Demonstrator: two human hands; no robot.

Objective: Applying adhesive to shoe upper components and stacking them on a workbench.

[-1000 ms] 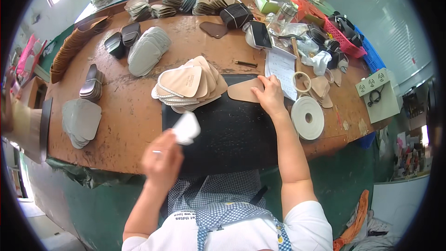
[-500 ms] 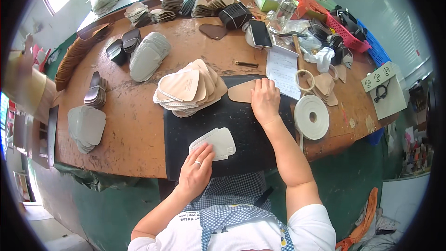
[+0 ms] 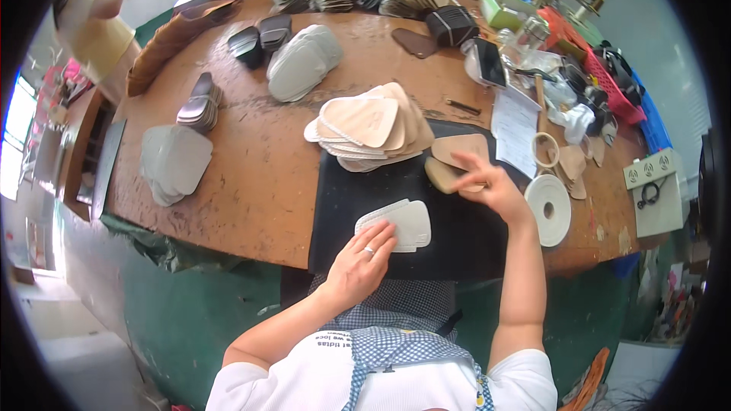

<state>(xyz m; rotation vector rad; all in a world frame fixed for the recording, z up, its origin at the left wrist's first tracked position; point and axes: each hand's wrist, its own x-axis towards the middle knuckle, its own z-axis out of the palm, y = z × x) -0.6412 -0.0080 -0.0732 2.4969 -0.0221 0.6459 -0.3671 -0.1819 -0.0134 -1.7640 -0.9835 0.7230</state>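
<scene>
On a black mat [image 3: 343,213], my left hand [image 3: 359,260] lies flat with its fingers stretched over a small stack of off-white, rounded panels [image 3: 415,224]. My right hand [image 3: 499,192], slightly blurred, has a tan leather piece [image 3: 440,175] between some of its fingers, the index finger sticking out. That piece is tilted up at the mat's far right. Just beyond it a second tan leather piece [image 3: 461,148] lies flat. A tall, fanned pile of tan and cream panels [image 3: 369,123] stands at the mat's far edge, left of my right hand.
A white tape roll [image 3: 560,217] and a tape ring [image 3: 544,150] sit to the right, by a written sheet [image 3: 514,133] and a phone [image 3: 489,61]. Grey panel stacks [image 3: 179,167] lie left. Further back are bundled dark pieces [image 3: 451,27]. A person [image 3: 103,30] stands far left.
My right hand has drawn back toward me, with a tan leather piece now lifted off the one beneath. My left hand stays on the off-white panels. The whole view has shifted.
</scene>
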